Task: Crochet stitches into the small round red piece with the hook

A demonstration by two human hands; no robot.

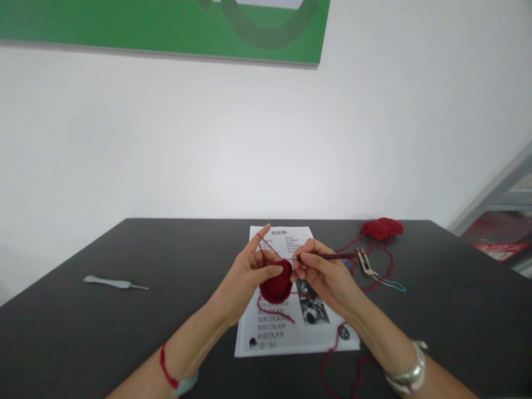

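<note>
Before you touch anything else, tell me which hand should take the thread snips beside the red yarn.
Probably the right hand: it is nearer the thread snips and holds the crochet hook, whose handle points toward them. The left hand is farther away, gripping the dark red crocheted piece.

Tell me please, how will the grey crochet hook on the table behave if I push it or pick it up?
The crochet hook looks light and stiff, since it is slim and lies straight. Its flattened handle will probably resist rolling when pushed. Its smooth surface may feel slightly slippery.
</note>
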